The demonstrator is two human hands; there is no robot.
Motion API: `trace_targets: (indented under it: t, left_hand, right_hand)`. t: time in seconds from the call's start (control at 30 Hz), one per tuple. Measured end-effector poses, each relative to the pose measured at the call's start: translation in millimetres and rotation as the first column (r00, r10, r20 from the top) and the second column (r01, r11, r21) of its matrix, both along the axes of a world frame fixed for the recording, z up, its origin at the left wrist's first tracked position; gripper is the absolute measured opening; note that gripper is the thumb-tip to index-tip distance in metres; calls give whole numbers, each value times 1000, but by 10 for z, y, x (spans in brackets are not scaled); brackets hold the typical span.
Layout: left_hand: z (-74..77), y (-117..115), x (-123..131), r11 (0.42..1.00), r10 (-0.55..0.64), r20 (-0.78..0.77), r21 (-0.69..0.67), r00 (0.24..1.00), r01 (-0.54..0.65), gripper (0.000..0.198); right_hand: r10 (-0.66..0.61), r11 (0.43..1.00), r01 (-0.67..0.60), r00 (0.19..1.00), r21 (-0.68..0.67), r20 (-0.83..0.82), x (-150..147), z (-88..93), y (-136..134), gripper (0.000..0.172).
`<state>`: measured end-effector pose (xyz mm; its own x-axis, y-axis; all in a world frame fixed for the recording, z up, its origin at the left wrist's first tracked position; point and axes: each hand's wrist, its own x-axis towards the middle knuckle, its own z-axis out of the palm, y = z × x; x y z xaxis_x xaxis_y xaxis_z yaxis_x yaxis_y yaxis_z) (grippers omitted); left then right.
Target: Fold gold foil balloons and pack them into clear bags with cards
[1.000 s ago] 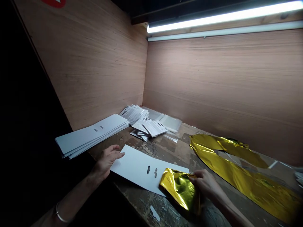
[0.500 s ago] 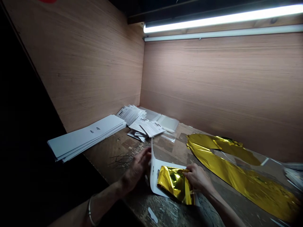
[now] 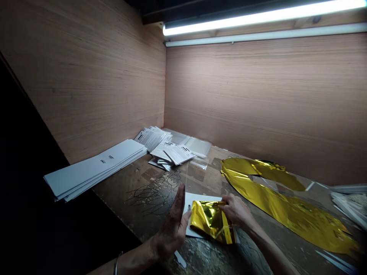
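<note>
A folded gold foil balloon [image 3: 207, 218] lies on a white card [image 3: 189, 231] with a hang hole near its left end. The card's left flap stands up and shows almost edge-on as a thin line. My left hand [image 3: 173, 225] is upright against that flap, fingers stretched and thumb apart at the card's left edge. With its fingers closed, my right hand [image 3: 235, 211] pinches the upper right part of the folded foil and holds it on the card.
Long white cards [image 3: 96, 166] are stacked at the left edge. Printed packets [image 3: 179, 153] and clear bags [image 3: 199, 147] lie in the back corner. A flat gold foil balloon [image 3: 275, 208] stretches along the right. A small white cut-out [image 3: 180, 259] is near the front.
My left hand has swung the raised flap more upright and now stands flat against it, lower and nearer. My right hand keeps its hold on the foil. The view has shifted slightly.
</note>
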<state>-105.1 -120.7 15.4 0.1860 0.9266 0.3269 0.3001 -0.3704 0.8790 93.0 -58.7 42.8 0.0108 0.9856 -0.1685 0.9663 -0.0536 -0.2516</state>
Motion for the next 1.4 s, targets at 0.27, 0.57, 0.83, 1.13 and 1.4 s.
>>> trace_targets:
  t: [0.27, 0.57, 0.83, 1.13, 1.4]
  left_hand:
    - [66, 77, 51, 969, -67, -565, 158, 823, 188, 72]
    - [31, 156, 228, 891, -270, -811, -6, 519, 455, 95]
    - [6, 146, 247, 899, -269, -815, -21, 513, 438, 101]
    - [16, 271, 206, 977, 144, -122, -142, 982, -161, 57]
    - [118, 439, 254, 746, 216, 539, -629, 814, 218, 34]
  right_hand:
    - [12, 999, -12, 1000, 41, -9, 4, 63, -29, 17]
    - [15, 995, 2, 986, 99, -167, 78, -24, -17, 22]
    - [103, 953, -54, 983, 299, -151, 161, 92, -268, 40]
    - [145, 987, -137, 985, 89, -90, 126, -77, -399, 55]
    - [-115, 981, 173, 889, 92, -444, 147, -142, -371, 84]
